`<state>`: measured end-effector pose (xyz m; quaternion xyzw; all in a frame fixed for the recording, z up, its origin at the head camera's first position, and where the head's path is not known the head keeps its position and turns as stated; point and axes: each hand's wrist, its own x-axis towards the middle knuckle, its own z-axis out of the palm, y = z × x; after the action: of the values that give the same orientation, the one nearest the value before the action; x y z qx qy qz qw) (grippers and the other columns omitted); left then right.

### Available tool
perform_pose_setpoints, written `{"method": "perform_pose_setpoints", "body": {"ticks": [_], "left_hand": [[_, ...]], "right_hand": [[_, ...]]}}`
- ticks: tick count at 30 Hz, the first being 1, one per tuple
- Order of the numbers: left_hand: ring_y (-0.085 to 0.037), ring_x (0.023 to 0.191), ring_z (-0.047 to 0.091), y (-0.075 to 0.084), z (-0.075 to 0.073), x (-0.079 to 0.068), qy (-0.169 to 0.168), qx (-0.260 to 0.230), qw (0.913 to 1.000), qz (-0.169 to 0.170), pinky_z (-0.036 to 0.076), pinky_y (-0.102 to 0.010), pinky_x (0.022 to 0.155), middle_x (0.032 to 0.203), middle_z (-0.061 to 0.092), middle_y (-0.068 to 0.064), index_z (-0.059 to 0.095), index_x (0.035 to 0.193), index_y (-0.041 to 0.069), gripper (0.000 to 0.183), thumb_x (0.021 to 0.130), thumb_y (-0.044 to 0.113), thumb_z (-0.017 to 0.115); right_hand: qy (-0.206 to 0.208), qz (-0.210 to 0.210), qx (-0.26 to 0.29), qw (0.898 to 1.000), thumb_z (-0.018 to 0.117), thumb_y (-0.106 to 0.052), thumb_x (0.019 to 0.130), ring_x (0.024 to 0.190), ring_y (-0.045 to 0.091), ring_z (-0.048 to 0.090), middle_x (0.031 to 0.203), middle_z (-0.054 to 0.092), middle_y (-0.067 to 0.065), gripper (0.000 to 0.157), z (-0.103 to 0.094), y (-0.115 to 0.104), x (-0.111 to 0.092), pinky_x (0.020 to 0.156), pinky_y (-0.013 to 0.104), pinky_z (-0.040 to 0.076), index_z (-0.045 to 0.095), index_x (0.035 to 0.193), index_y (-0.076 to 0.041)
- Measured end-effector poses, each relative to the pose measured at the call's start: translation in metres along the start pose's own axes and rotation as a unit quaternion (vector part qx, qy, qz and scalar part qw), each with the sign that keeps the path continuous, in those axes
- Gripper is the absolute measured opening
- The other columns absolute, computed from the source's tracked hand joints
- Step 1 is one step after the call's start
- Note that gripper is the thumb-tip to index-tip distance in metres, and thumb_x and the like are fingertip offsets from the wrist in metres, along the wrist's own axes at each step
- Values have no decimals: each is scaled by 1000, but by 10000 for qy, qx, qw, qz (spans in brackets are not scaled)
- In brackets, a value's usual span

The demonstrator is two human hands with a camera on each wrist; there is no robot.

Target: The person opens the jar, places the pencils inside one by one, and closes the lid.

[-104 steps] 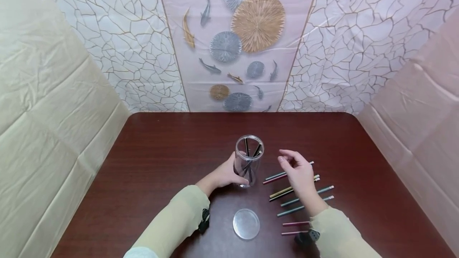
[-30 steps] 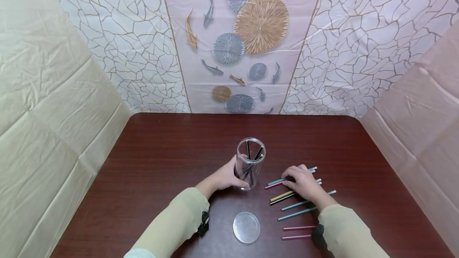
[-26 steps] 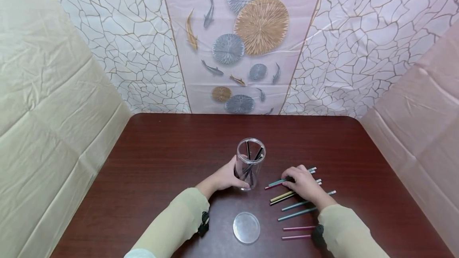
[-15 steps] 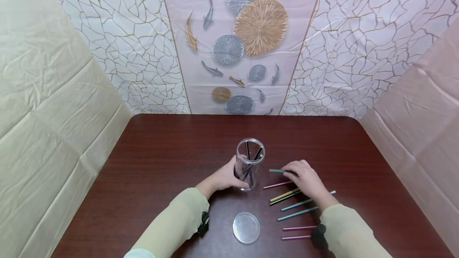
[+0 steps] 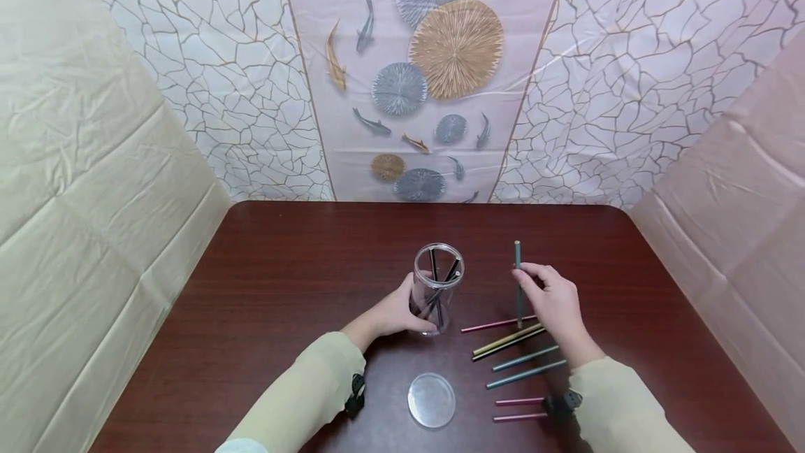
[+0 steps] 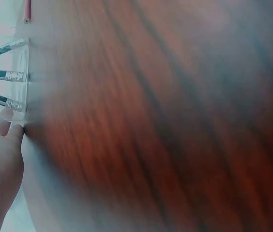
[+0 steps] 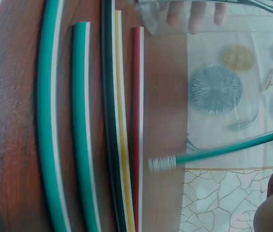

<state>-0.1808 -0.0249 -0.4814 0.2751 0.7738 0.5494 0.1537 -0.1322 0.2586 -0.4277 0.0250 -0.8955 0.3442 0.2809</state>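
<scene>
Right of centre, head view: right hand, thumb and fingertips pinched together on one green pencil; pencil upright, shorter length above the fingertips, longer length below, eraser end lowest. Lower in the frame, lying on the brown table: one red pencil; yellow pencil alongside black pencil; two green pencils; two red pencils. Mid-frame: left hand, fingers curled round a clear jar, dark pencils leaning inside. Lower centre: one clear disc, flat.

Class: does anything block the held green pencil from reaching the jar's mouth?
Nothing visible does: the green pencil is held right of the open jar, the lid lies aside, and the nearest red pencil lies flat, lower than the jar's mouth.
</scene>
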Motion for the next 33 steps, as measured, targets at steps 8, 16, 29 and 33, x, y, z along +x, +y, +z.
{"method": "perform_pose_setpoints", "body": {"ticks": [8, 16, 29, 33], "left_hand": [[-16, 124, 43, 5, 3, 2, 311, -98, 9994, 119, 28, -37, 104, 138, 45, -7, 22, 145, 16, 105, 62, 14, 87], [-19, 114, 51, 33, -2, -5, 305, -246, 9992, -35, 33, -38, 100, 120, 58, -9, 31, 139, 9, 91, 65, 10, 84], [-13, 111, 52, -1, 2, 9, 233, -146, 9995, -131, 34, -34, 98, 118, 58, -1, 32, 136, 15, 89, 65, 15, 86], [-14, 113, 51, 6, 0, 7, 205, -141, 9996, -143, 34, -36, 98, 121, 57, -2, 32, 136, 14, 88, 65, 14, 85]], "right_hand": [[215, 793, 942, 9922, 66, -19, 89, 74, -9, 55, 85, 71, -2, 17, -7, -11, 4, 65, 10, 41, 70, 97, -5], [393, 987, 1810, 9777, 66, -12, 88, 75, -3, 58, 79, 66, -20, 13, -14, -24, 10, 64, 12, 41, 66, 97, -2], [1142, 1141, 3727, 9138, 64, -8, 88, 59, 9, 59, 76, 70, -2, 15, -29, -55, 33, 58, 17, 46, 61, 95, 5], [1402, 955, 4663, 8682, 64, -2, 87, 64, 13, 64, 74, 70, 6, 18, -34, -66, 41, 57, 20, 47, 57, 101, 7]]}}
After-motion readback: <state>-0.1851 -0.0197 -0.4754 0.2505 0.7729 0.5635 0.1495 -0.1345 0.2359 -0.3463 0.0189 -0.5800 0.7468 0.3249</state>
